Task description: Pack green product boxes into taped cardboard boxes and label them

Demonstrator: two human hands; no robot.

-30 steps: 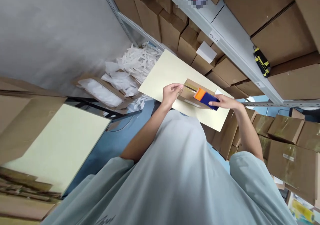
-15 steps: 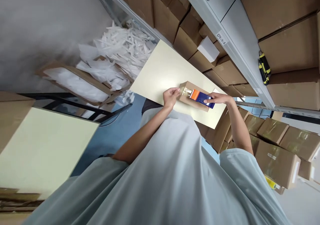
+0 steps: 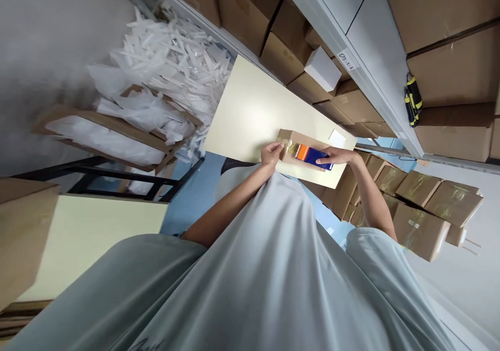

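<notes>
A long brown cardboard box [image 3: 289,134] lies on the cream tabletop, with shiny clear tape [image 3: 289,148] along the left part of its top. My right hand [image 3: 336,155] grips a dark blue and orange tape dispenser [image 3: 308,156], held flat over the box with its orange end toward the tape. At the box's left end, my left hand [image 3: 272,153] is closed, thumb and fingers pinched together against the edge beside the tape. What lies between those fingertips is too small to make out.
The cream table [image 3: 242,101] runs along a shelf of cardboard boxes [image 3: 287,54]. A white paper [image 3: 337,138] lies near its right end. White packing scraps [image 3: 175,59] pile up at left. Stacked taped cartons [image 3: 420,228] stand at right. Black-yellow cutters [image 3: 413,100] hang on the shelf.
The camera view has shifted slightly. My left hand has stayed at the box's left end, and the tape dispenser remains over the box in my right hand, with little movement.
</notes>
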